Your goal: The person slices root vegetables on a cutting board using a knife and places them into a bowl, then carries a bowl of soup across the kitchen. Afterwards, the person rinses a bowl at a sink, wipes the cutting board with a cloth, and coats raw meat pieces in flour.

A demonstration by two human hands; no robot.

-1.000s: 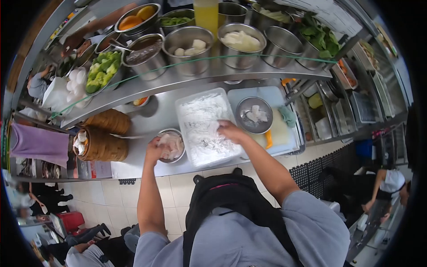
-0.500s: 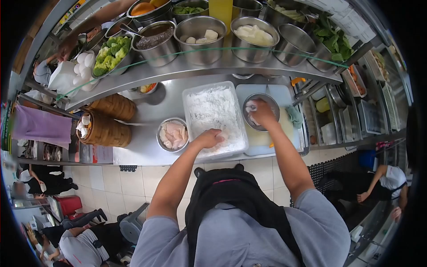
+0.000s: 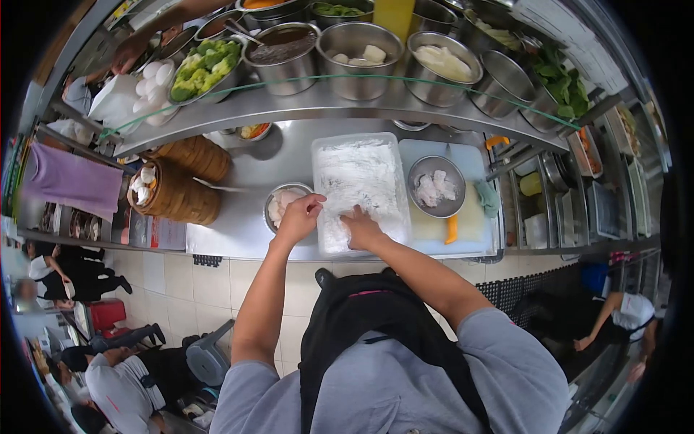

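Note:
My left hand [image 3: 298,219] is over the right rim of a metal bowl [image 3: 269,226] of pale raw meat slices [image 3: 283,203]. Its fingers are pinched together, and whatever may be between them is hidden. A clear plastic tub [image 3: 407,231] of white flour [image 3: 356,170] stands beside that bowl. My right hand [image 3: 363,230] presses into the flour near the front of the tub, fingers spread. To the right, a second metal bowl [image 3: 417,168] holds flour-coated pieces [image 3: 436,188] on a pale cutting board [image 3: 466,155].
An orange-handled tool [image 3: 452,229] and a teal cloth [image 3: 487,199] lie at the board. Bamboo steamers [image 3: 189,200] stand left. Overhead, a steel shelf [image 3: 311,113] carries broccoli [image 3: 206,69], eggs [image 3: 153,81] and metal pots [image 3: 360,78]. Other people [image 3: 123,383] are behind me.
My right hand has left the right bowl and moved left into the flour. My left hand has moved from the flour to the meat bowl. The view has shifted slightly.

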